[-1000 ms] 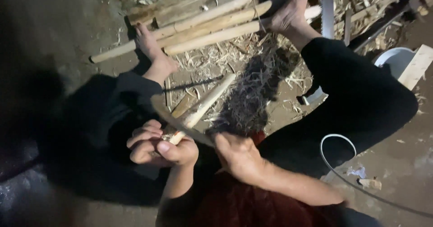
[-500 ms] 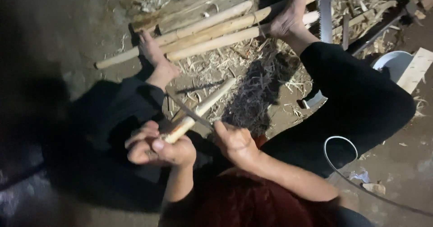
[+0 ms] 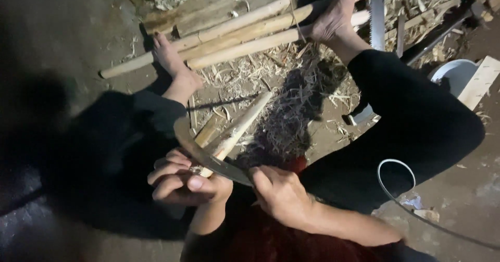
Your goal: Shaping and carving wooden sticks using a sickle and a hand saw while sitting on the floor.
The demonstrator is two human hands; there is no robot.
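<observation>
Stick [image 3: 237, 132], one, now points toward 1 o'clock, clenched by left hand [image 3: 182, 181]; right hand [image 3: 278, 191] grips one curved blade [image 3: 208, 155].

Bare hands and feet, dark clothes

The left hand [image 3: 183, 181] and right hand [image 3: 281, 194] are bare, forearms uncovered. Black trousers [image 3: 416, 121] cover both legs, a dark red garment [image 3: 271, 241] shows at the waist, and both feet [image 3: 172, 59] are bare.

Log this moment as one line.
left hand: grips stick | right hand: holds knife across stick | shavings on ground | poles under feet
</observation>
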